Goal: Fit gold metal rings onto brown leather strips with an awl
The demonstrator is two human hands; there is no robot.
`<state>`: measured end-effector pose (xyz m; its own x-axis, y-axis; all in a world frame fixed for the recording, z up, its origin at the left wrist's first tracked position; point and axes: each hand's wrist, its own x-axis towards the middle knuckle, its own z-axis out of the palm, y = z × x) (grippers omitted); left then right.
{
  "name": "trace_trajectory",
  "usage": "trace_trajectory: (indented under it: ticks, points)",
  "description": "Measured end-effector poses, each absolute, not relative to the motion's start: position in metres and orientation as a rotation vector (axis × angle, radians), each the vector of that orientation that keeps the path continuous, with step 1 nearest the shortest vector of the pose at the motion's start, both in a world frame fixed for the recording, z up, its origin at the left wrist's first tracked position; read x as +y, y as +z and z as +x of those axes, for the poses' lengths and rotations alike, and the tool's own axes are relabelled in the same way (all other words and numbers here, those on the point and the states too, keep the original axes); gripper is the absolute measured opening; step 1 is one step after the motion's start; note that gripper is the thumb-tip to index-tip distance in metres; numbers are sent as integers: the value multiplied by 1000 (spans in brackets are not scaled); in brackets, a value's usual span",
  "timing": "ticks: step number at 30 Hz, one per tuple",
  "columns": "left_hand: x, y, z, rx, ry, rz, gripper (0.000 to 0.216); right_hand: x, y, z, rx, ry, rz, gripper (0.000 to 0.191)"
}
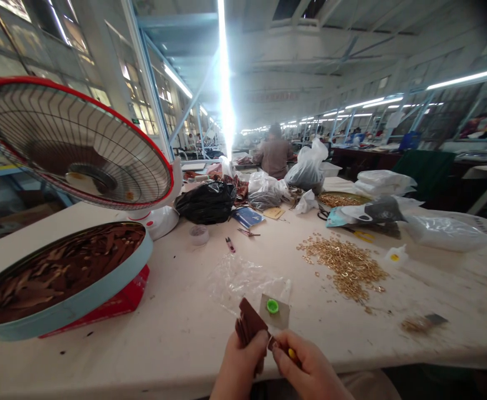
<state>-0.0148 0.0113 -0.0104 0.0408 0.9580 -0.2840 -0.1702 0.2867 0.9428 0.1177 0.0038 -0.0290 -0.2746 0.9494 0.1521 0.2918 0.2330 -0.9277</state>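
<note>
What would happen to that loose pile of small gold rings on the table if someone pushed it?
The pile of small gold metal rings would probably scatter rather than slide together: strays already lie around its edges. Being round, some might roll across the smooth white table. Each ring looks tiny and light, so fiddly to pick up singly.

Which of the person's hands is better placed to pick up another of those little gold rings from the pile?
Probably the right hand: the gold rings lie on its side of the table, and the left hand grips the brown strips.

One fan (76,145), one round tin (66,308), perhaps four clear bags (310,166).
</note>
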Motion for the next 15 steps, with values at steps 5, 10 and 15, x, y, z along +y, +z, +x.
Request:
trace_trajectory:
  ticks: [5,10,15]
  points:
    - [7,5,-22,1069,863,853,20,2,-3,133,-2119,459,-978,13]
    - [-6,1,-21,1195,965,1108,21,2,0,131,-2098,579,-957,22]
    - [-15,-1,-18,1154,1027,1297,20,0,-10,130,-1688,1123,-1115,13]
